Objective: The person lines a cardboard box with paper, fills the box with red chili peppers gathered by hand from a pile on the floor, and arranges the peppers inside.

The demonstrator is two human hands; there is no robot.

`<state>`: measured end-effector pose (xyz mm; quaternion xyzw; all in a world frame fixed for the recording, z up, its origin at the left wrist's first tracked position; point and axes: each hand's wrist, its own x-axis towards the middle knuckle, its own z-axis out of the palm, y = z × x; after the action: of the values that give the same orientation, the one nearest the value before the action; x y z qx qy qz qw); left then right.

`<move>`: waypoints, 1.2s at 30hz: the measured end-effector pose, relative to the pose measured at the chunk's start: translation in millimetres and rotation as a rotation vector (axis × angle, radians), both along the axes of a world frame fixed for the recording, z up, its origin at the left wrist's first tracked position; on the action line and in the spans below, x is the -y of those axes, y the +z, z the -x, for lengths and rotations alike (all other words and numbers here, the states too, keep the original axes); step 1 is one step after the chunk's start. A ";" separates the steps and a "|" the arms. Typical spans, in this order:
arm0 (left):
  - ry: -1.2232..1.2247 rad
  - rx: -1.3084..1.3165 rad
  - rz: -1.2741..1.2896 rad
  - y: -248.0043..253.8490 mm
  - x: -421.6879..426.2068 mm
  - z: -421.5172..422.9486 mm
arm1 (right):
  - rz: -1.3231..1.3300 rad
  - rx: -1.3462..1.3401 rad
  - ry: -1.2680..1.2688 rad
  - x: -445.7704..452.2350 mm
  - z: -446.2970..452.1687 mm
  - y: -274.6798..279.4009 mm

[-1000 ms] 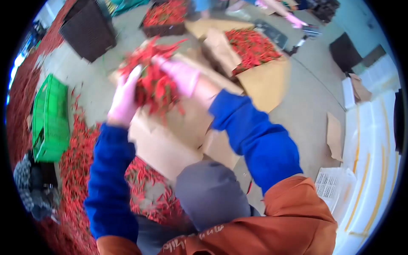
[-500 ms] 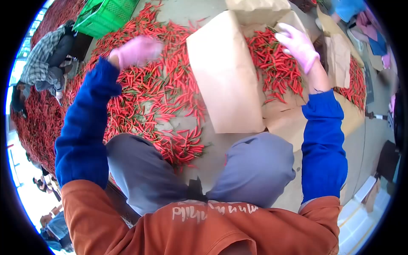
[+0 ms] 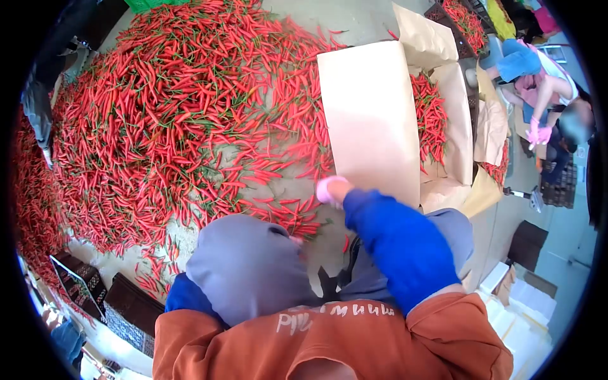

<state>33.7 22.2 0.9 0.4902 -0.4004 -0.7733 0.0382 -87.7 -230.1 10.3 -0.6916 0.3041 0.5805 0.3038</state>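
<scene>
My right hand (image 3: 330, 189), in a pink glove, is low between my knees, beside the paper-lined box. Its fingers are blurred and turned away, so their hold does not show. Loose red chili peppers (image 3: 288, 215) lie on the floor just left of it. My left hand is hidden behind my left knee; only the blue sleeve (image 3: 185, 295) shows. Brown paper (image 3: 370, 107) hangs over the near side of the box, and red chilies (image 3: 430, 120) fill the inside.
A wide heap of red chilies (image 3: 158, 107) covers the floor to the left. A green crate (image 3: 152, 4) stands at the top edge. Further crates of chilies (image 3: 465, 22) are at upper right. A person in pink gloves (image 3: 538, 134) works at the right.
My right hand has come from the box's far side down between my knees. My left hand has dropped from above the heap behind my knee. The view has shifted.
</scene>
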 end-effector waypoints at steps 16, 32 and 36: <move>1.776 0.889 0.347 55.3 -111.7 -193.2 | 1.008 0.666 -1.235 64.2 -52.2 -72.0; 1.896 1.129 -0.142 -18.4 -159.7 -225.3 | 0.135 0.768 -1.404 18.1 -249.3 -14.8; 2.179 0.543 0.302 -30.5 -132.8 -221.4 | -0.296 0.884 -1.350 -14.4 -244.6 -20.7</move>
<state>255.2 155.0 -29.7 0.7199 0.1556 -0.1400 0.6618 156.9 -215.8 -10.4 -0.4773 0.4273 -0.0195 0.7676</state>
